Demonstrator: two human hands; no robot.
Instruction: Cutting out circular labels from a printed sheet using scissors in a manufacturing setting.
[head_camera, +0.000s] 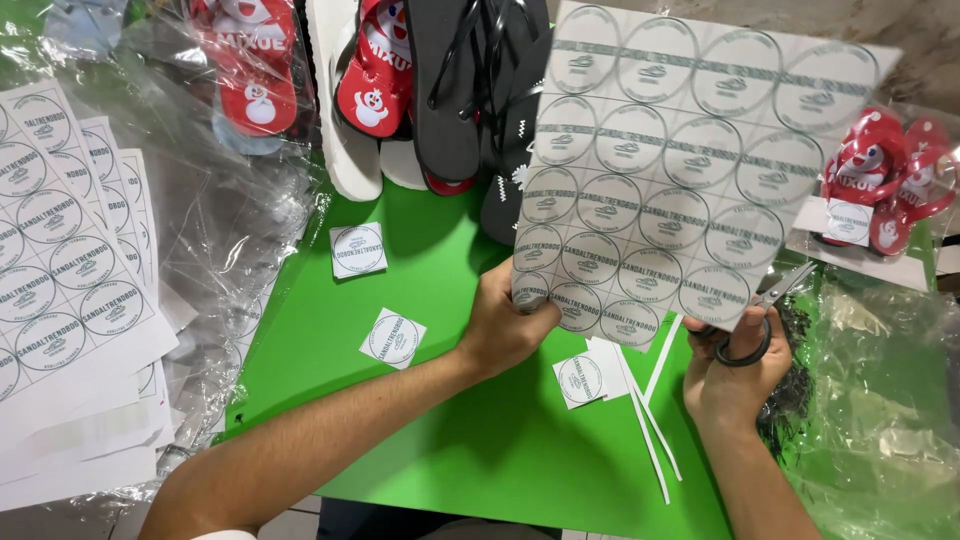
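My left hand pinches the bottom left corner of a white sheet of round printed labels and holds it up over the green table. My right hand grips black-handled scissors whose blades point up at the sheet's lower right edge. Three cut-out square labels lie on the green surface. Thin white paper strips lie beside my right wrist.
A stack of uncut label sheets lies at the left beside clear plastic bags. Red, white and black flip-flops are piled at the top. Bagged red sandals sit at the right above more crumpled plastic.
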